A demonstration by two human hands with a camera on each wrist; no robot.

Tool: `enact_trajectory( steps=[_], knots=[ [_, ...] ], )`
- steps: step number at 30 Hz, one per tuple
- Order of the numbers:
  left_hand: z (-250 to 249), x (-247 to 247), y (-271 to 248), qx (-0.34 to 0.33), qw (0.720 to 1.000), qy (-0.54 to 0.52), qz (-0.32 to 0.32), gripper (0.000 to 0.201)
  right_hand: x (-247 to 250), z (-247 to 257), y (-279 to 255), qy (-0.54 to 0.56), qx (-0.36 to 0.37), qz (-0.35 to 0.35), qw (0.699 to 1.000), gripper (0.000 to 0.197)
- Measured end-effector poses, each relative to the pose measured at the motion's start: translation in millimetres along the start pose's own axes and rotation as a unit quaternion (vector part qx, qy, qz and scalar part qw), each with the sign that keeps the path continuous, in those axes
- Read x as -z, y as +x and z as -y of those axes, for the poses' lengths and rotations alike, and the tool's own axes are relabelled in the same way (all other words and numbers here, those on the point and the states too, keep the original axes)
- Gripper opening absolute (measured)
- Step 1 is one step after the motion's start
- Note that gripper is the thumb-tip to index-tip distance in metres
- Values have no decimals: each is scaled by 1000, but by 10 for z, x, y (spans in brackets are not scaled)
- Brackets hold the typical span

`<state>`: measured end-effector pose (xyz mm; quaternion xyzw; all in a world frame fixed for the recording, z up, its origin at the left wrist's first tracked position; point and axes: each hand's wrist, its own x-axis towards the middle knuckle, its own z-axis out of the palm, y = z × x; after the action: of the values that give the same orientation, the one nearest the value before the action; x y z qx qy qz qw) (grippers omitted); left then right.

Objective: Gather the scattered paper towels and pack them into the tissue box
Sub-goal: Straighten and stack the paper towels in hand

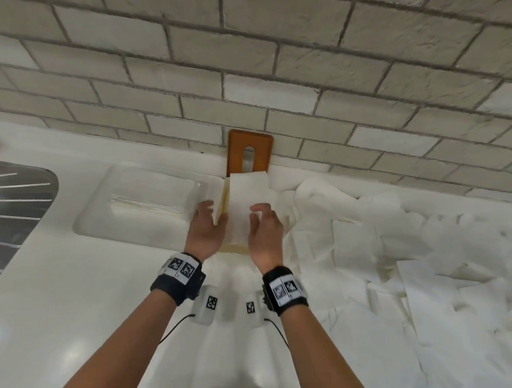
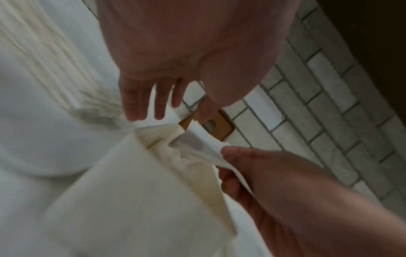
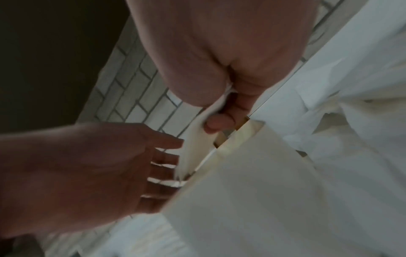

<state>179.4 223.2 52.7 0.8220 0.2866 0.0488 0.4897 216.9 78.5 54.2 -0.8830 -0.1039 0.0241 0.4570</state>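
The cream tissue box [image 1: 223,202] stands open by the brick wall, and its brown slotted lid [image 1: 236,153] leans upright behind it. My right hand [image 1: 259,212] pinches a white paper towel [image 1: 248,194] over the box opening; the right wrist view shows thumb and finger gripping that towel [image 3: 196,139]. My left hand [image 1: 207,209] hovers at the box's left side, fingers straight and spread, holding nothing. In the left wrist view the left fingers [image 2: 134,104] are apart above the box [image 2: 136,191]. Several loose paper towels [image 1: 401,245] lie scattered on the counter to the right.
A shallow recess in the white counter [image 1: 147,200] lies left of the box with a flat stack of white sheets in it. A ribbed metal sink drainer [image 1: 9,203] is at the far left. The brick wall [image 1: 300,56] runs behind everything.
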Motion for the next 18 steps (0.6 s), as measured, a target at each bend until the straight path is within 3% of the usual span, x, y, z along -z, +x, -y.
enact_trajectory(
  steps=[2, 5, 8, 10, 12, 16, 18],
  knots=[
    [186, -77, -82, 26, 997, 59, 47, 58, -127, 41, 135, -76, -60, 101, 990, 31],
    [292, -107, -162, 19, 992, 114, 48, 63, -201, 164, 231, -197, -46, 216, 955, 44],
    [259, -114, -181, 17, 993, 116, 30, 65, -185, 257, 251, -252, -33, 255, 933, 40],
    [244, -118, -196, 12, 994, 108, 27, 62, -109, 282, 215, -246, -47, 262, 932, 57],
    [249, -103, -237, -16, 995, 102, 8, 58, 98, 300, 169, -174, -65, 212, 960, 64],
    [168, -48, -535, -138, 981, 90, -102, 47, 783, -93, 195, -116, -26, 51, 992, 22],
    [37, -67, -739, -211, 968, 68, -117, 32, 1143, -495, 266, -138, -56, -29, 988, 21]
  ],
)
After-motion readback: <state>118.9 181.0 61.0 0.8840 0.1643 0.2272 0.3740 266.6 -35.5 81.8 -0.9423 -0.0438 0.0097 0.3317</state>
